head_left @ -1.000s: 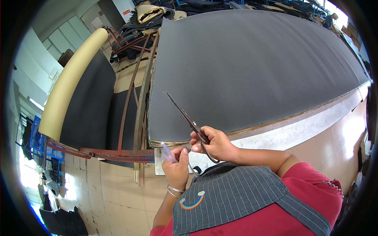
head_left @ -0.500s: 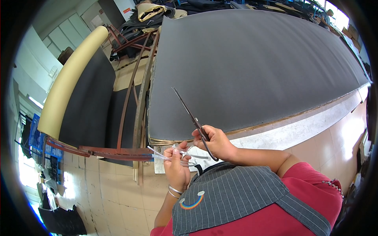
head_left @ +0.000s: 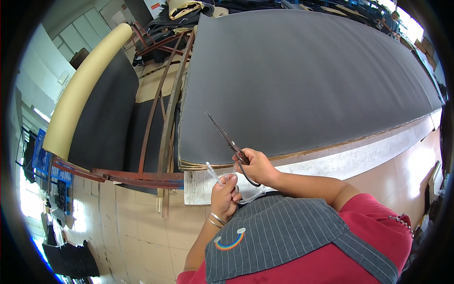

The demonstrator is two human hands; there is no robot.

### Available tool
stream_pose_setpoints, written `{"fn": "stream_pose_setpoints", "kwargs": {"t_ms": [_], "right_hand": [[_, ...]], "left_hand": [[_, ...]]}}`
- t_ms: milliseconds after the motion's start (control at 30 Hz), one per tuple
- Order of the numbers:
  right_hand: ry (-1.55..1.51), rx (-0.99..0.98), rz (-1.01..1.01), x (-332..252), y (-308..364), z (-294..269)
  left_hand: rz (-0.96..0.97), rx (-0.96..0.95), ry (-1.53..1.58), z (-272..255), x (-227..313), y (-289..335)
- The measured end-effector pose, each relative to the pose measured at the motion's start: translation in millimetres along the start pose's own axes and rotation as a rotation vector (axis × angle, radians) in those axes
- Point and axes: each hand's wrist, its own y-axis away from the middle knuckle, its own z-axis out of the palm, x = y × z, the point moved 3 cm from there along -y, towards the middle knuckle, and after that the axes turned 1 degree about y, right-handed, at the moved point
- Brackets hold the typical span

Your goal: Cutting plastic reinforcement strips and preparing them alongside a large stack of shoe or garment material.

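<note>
My right hand [head_left: 257, 167] is closed round the dark handles of a pair of long scissors [head_left: 219, 127]. Their blades lie together and point up and to the left, over the near left corner of a stack of grey sheet material [head_left: 302, 85]. Just left of and below it, my left hand [head_left: 224, 198] pinches a whitish, see-through plastic strip [head_left: 213, 172]. One end of the strip sticks up past the thumb. More of it loops toward the scissor handles and trails by the apron [head_left: 279, 232]; whether the right fingers also hold it cannot be made out.
The stack rests on a pale worktable [head_left: 326, 166]. To the left, a cream-edged roll [head_left: 90, 85] with dark sheet hangs over a rusty metal frame [head_left: 156, 176]. Dark material [head_left: 73, 259] lies on the tiled floor. Another person [head_left: 390, 22] stands far off at the upper right.
My left hand has moved right and slightly down, closer to the right hand, and the strip's free end now points more upward. The scissors have dipped slightly and stay in the right hand.
</note>
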Motion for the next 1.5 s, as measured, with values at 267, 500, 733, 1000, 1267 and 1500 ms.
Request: {"fn": "stream_pose_setpoints", "kwargs": {"t_ms": [267,500,733,1000,1267,1500], "right_hand": [[0.686,-0.143,-0.067,9,4,-35],[0.884,-0.220,-0.001,23,27,-52],[0.932,-0.240,0.064,26,25,-48],[1.027,-0.279,0.108,12,22,-49],[1.361,-0.408,-0.047,-49,-5,-39],[1.337,-0.383,-0.027,-38,-2,-51]], "left_hand": [[0.107,0.302,0.043,-58,-21,-56],[0.155,0.357,0.038,-60,-21,-74],[0.136,0.421,0.023,-60,-21,-76],[0.143,0.413,0.016,-59,-19,-77],[0.044,0.298,0.036,-67,-18,-81],[0.038,0.177,-0.044,-58,-17,-79]]}}
